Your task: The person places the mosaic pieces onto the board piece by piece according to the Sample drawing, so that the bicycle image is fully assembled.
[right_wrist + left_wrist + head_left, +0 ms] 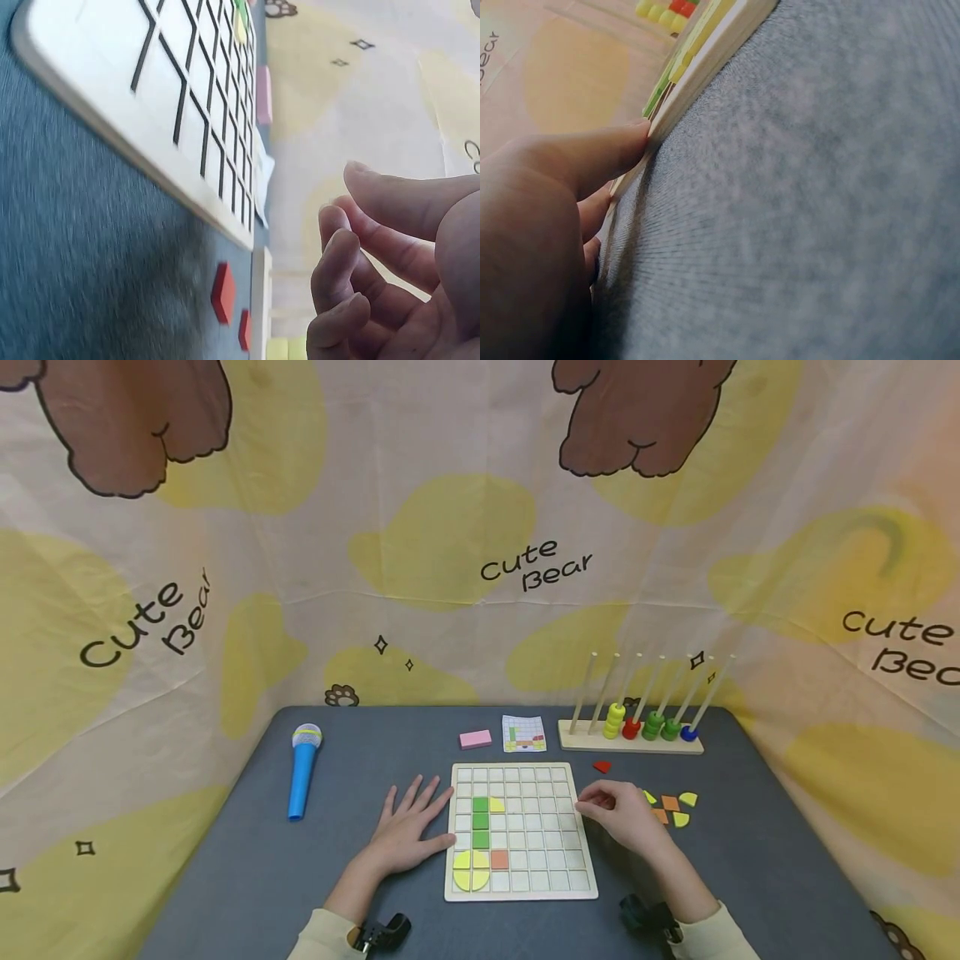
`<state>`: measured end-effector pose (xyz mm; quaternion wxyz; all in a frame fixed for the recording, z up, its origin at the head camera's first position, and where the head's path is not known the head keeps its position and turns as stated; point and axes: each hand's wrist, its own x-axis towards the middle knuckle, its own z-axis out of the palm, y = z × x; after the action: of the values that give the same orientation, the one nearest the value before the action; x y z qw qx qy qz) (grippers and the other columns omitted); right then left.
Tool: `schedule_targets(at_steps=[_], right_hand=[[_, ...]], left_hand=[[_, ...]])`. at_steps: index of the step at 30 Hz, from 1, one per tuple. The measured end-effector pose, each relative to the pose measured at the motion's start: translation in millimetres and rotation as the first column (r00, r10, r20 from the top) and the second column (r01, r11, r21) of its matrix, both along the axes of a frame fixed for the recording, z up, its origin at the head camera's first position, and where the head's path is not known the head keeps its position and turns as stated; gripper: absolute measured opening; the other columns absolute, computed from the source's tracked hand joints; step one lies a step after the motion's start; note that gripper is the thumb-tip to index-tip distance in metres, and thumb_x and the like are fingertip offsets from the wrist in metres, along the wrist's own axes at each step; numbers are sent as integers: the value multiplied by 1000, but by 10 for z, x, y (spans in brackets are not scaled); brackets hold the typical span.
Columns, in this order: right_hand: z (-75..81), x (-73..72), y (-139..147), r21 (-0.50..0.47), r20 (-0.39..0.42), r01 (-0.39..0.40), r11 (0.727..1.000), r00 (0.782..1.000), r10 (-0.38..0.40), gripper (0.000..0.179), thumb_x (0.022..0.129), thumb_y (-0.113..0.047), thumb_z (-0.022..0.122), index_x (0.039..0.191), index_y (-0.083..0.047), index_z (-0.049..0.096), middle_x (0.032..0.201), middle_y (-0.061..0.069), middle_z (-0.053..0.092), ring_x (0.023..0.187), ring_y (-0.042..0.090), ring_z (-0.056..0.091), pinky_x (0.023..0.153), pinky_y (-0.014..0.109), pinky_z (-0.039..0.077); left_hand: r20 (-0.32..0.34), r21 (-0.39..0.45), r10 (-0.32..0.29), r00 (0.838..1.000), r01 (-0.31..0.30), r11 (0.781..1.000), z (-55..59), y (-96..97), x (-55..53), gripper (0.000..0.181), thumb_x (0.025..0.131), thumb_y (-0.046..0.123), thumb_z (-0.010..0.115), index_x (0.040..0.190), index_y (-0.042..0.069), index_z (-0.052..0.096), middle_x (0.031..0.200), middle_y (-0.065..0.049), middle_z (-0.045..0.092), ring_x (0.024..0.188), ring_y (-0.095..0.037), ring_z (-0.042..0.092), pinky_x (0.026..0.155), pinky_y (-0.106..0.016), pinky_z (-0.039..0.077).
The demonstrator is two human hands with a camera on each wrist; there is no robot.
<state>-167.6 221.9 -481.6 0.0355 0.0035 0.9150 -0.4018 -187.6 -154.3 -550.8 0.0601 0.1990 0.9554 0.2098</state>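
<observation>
A white puzzle board [522, 896] with a square grid lies on the table between the hands. Three green squares [480, 822], a yellow piece [497, 805], an orange square [499, 860] and several yellow rounded pieces [471, 882] sit in its left cells. Fingers spread, my left hand [405, 835] touches the board's left edge with its thumb, also visible at the edge in the left wrist view. My right hand [618, 810] is near the board's right edge. In the right wrist view its fingers [334, 274] are loosely bent, thumb apart, nothing between them.
Behind the board lie a pink block [475, 740] and a pattern card [524, 734]. A peg stand [630, 743] with coloured beads stands back right. Loose yellow and orange pieces [670, 803] and a red piece [602, 767] lie at right. A blue toy microphone [302, 772] lies at left.
</observation>
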Motion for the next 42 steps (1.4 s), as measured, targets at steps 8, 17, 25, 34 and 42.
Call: schedule_targets(at_steps=[8, 17, 25, 34, 42], right_hand=[[11, -13, 247, 20, -32, 27, 999, 999, -26, 15, 89, -22, 79, 100, -12, 77, 82, -1, 70, 71, 17, 56, 59, 26, 49], [0, -54, 556, 44, -42, 68, 997, 997, -66, 22, 92, -26, 76, 106, -8, 77, 88, 3, 71, 72, 19, 54, 55, 26, 47], [1, -57, 783, 34, -14, 106, 994, 994, -105, 27, 93, -27, 75, 109, -4, 75, 89, 7, 71, 75, 19, 59, 59, 27, 50], [-82, -70, 1059, 52, 6, 136, 989, 991, -137, 33, 95, -28, 72, 115, -1, 71, 100, 13, 74, 83, 21, 66, 64, 30, 51], [-170, -68, 1241, 102, 32, 152, 983, 987, -155, 38, 95, -29, 72, 119, 0, 69, 105, 18, 70, 90, 27, 63, 68, 30, 48]], left_hand=[[2, -12, 6, 1000, -6, 1000, -8, -1, -3, 82, 91, 71, 52, 160, 32, 30, 169, 0, 21, 158, -33, 7, 120, -67, -3], [11, -9, -2, 1000, 3, 1000, -13, -5, -8, 82, 92, 72, 50, 160, 33, 29, 169, 1, 20, 158, -32, 4, 120, -66, -5], [10, -11, 3, 1000, -3, 1000, -32, -13, -13, 83, 91, 73, 51, 160, 33, 29, 169, 2, 20, 158, -32, 5, 120, -66, -4], [20, -11, 3, 1000, -3, 1000, -6, -7, -12, 83, 91, 72, 52, 160, 34, 29, 169, 2, 19, 158, -32, 5, 120, -66, -3], [28, -18, 5, 1000, -5, 1000, 14, -1, 1, 83, 91, 73, 50, 160, 35, 27, 170, 3, 18, 158, -30, 3, 121, -65, -5]])
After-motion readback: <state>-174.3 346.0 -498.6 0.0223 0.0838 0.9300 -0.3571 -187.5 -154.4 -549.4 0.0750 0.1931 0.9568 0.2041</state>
